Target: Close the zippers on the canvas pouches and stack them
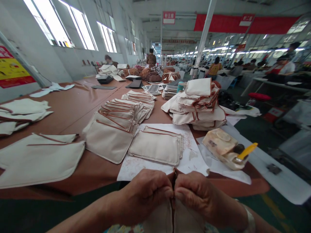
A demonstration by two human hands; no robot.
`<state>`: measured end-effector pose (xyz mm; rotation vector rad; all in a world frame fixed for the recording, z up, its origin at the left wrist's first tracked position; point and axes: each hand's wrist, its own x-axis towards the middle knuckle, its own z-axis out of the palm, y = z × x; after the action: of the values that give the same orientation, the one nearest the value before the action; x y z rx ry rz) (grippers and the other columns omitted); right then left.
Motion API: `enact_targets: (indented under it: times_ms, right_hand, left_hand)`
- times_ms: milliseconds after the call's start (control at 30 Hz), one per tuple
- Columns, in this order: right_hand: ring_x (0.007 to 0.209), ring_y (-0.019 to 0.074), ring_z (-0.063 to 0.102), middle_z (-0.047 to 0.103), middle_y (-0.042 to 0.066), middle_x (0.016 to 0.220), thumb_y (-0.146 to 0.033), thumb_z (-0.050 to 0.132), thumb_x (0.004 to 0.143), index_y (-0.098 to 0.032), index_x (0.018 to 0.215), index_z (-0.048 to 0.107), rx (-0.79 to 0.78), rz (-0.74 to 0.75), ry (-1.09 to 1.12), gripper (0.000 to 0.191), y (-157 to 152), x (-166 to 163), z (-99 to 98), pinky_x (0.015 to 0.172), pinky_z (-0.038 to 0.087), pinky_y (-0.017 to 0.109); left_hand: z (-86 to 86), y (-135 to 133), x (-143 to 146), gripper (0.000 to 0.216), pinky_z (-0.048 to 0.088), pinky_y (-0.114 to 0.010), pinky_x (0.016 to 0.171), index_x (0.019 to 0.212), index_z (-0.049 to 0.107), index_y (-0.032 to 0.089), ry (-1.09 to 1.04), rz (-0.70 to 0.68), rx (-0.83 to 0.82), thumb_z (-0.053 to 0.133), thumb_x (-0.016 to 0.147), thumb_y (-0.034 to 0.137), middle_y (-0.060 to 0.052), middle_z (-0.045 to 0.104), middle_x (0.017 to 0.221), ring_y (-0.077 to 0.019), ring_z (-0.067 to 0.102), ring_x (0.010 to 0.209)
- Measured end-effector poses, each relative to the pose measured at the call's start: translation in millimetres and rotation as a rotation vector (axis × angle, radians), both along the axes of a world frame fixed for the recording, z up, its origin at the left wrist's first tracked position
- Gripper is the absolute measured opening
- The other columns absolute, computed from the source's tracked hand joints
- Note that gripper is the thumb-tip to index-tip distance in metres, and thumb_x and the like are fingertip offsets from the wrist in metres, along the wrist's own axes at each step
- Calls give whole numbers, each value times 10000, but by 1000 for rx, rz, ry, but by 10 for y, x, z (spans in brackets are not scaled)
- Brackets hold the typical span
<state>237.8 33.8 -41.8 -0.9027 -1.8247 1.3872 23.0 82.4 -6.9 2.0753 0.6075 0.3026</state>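
Note:
My left hand (pixel 143 194) and my right hand (pixel 198 195) are both closed, knuckles up, pressed together at the near table edge. Between them they pinch a cream canvas pouch piece with a brown trim strip (pixel 173 210) that hangs down toward my lap. Just beyond my hands a flat cream pouch (pixel 156 147) with brown piping lies on a stained white paper sheet (pixel 191 155). A long fanned row of similar pouches (pixel 116 119) runs away to the left of it.
A tall stack of cream pouches (pixel 198 106) stands at the right. A glue tub with a yellow-handled brush (pixel 230 149) sits on paper near the right edge. More cream pieces (pixel 36 158) lie at left on the brown table (pixel 73 110). Other people work far off.

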Motion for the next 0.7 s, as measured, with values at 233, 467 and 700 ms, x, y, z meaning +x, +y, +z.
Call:
enact_targets:
  times_ms: [233, 467, 700]
  right_hand:
    - [669, 121, 426, 487, -19, 720, -351, 484, 996, -197, 744, 482, 57, -36, 162, 295, -47, -36, -54, 619, 354, 227]
    - [685, 135, 401, 464, -9, 735, -361, 467, 1002, -194, 761, 507, 42, -34, 96, 296, -66, 49, 12, 628, 335, 243]
    - [668, 124, 408, 457, -6, 692, -427, 549, 960, -163, 716, 520, -83, -55, 271, 360, -38, 36, -138, 605, 321, 236]
  left_hand:
    - [-237, 52, 15, 492, 297, -227, 564, 763, 584, 120, -289, 18, -694, 562, 910, 590, -13, 477, 697, -114, 390, 622]
    - [-52, 167, -28, 495, 264, -217, 563, 813, 681, 87, -164, 43, -802, 632, 875, 575, -23, 525, 721, -103, 369, 626]
    - [-41, 32, -7, 456, 162, -206, 466, 715, 476, 141, -281, 3, -755, 673, 867, 523, 53, 348, 607, -61, 227, 521]
